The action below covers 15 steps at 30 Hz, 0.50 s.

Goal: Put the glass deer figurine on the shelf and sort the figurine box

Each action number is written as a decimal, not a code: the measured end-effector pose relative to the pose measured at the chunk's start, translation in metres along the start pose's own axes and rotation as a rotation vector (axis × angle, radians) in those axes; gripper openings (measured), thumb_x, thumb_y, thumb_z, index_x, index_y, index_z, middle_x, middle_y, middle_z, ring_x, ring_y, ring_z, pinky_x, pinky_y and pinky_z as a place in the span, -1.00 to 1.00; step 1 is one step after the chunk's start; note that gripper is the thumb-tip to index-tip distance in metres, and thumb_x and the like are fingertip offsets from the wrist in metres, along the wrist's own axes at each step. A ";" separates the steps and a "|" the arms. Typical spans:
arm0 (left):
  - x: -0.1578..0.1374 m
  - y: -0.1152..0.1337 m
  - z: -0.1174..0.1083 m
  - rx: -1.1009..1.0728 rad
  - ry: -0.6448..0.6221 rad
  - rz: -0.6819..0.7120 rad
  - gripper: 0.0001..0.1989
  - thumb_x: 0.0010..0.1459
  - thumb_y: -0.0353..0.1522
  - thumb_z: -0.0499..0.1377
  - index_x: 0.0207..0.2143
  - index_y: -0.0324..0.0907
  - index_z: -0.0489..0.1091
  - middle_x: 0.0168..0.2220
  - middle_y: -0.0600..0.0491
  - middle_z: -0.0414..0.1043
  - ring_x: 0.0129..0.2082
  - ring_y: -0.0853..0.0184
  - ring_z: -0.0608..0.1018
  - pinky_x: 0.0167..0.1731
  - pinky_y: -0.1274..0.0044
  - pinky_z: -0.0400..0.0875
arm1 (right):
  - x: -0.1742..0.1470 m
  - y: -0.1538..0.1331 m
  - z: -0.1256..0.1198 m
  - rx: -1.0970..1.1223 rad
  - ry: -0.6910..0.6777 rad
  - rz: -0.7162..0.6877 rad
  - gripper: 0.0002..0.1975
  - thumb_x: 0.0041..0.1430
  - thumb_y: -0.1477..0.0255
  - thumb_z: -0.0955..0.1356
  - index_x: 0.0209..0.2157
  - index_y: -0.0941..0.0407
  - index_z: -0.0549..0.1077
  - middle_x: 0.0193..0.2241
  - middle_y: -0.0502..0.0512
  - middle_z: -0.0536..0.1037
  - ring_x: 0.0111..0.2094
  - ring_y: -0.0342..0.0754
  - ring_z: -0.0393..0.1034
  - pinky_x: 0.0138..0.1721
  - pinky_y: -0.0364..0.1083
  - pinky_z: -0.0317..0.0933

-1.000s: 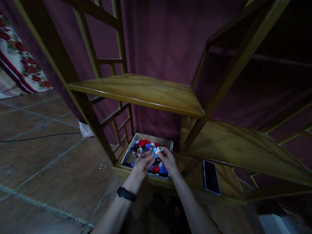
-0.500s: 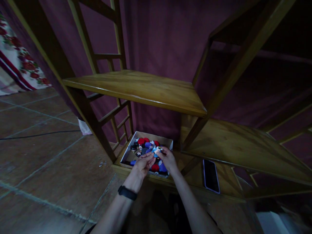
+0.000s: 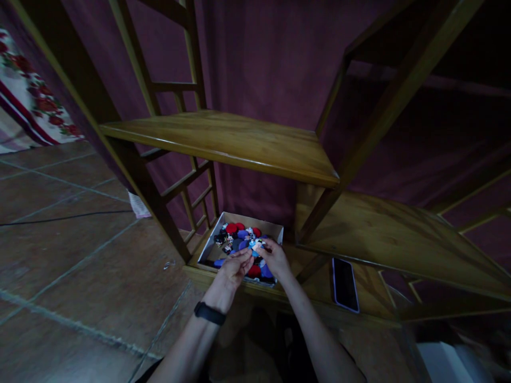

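Over a shallow white cardboard box (image 3: 210, 247), my left hand (image 3: 237, 266) and my right hand (image 3: 277, 259) come together on a small blue-and-white figure (image 3: 256, 244). Fingertips of both hands pinch it, the left from below and the right from its right side. Its exact kind is too small to make out. Inside the box lie several small red, purple and black pieces, among them a round red piece (image 3: 231, 228) near the back. My hands hide part of the box's contents. A black band (image 3: 209, 313) circles my left wrist.
The box sits on the low wooden base of a shelf unit, under a wooden shelf board (image 3: 223, 139). A phone (image 3: 345, 284) with a purple edge lies to the right. A slanting post (image 3: 325, 210) stands between them. A cable (image 3: 67, 217) crosses the tiled floor at left.
Both hands keep hold of the small blue-and-white figure at nearly the same spot. The whole view has shifted very slightly.
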<state>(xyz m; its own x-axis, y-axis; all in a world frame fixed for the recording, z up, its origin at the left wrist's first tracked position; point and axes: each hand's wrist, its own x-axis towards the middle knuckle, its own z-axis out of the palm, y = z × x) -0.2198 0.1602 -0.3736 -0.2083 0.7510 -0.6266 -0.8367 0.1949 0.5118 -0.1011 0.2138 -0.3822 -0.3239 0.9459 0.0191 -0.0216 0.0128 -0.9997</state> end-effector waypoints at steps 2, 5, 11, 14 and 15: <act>0.001 -0.001 0.000 0.007 -0.001 0.001 -0.84 -0.03 -0.67 0.17 -0.49 -0.29 0.38 -0.59 0.08 0.43 -0.61 0.49 0.50 -0.50 0.69 0.48 | 0.000 0.000 -0.001 0.006 -0.013 -0.003 -0.75 -0.12 0.34 0.40 -0.31 0.05 0.51 -0.38 -0.01 0.54 -0.30 -0.04 0.38 -0.16 -0.07 0.22; 0.000 -0.001 0.001 0.019 -0.023 0.006 -0.86 -0.04 -0.65 0.19 -0.47 -0.29 0.38 -0.58 0.08 0.44 -0.61 0.49 0.51 -0.49 0.69 0.48 | 0.001 0.003 -0.002 0.014 -0.012 0.005 -0.74 -0.13 0.33 0.41 -0.30 0.05 0.50 -0.36 -0.01 0.54 -0.29 -0.04 0.38 -0.16 -0.07 0.23; -0.006 0.005 0.005 0.091 -0.094 0.065 -0.84 -0.04 -0.63 0.20 -0.40 -0.28 0.37 -0.52 0.04 0.48 -0.55 0.43 0.55 -0.44 0.61 0.50 | 0.006 0.008 -0.003 0.074 0.012 0.010 -0.69 -0.12 0.32 0.40 -0.25 0.02 0.48 -0.28 -0.02 0.54 -0.23 -0.05 0.38 -0.11 -0.07 0.21; -0.006 0.008 0.005 0.101 -0.093 0.084 -0.76 -0.06 -0.65 0.21 -0.32 -0.25 0.37 -0.49 0.04 0.49 -0.54 0.43 0.55 -0.44 0.61 0.49 | 0.006 0.007 -0.004 0.089 0.012 -0.006 -0.70 -0.13 0.32 0.41 -0.25 0.01 0.50 -0.26 -0.02 0.55 -0.21 -0.06 0.39 -0.10 -0.07 0.22; -0.006 0.009 0.005 0.101 -0.096 0.088 -0.74 -0.07 -0.65 0.21 -0.30 -0.24 0.37 -0.48 0.05 0.50 -0.54 0.44 0.55 -0.44 0.62 0.49 | 0.006 0.007 -0.004 0.089 0.015 0.001 -0.70 -0.13 0.32 0.41 -0.26 0.01 0.50 -0.28 -0.02 0.55 -0.23 -0.07 0.39 -0.11 -0.07 0.23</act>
<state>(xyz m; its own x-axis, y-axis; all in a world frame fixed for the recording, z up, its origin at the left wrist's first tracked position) -0.2237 0.1605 -0.3627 -0.2250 0.8237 -0.5204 -0.7616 0.1845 0.6212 -0.0995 0.2205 -0.3886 -0.3099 0.9506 0.0168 -0.1058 -0.0169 -0.9942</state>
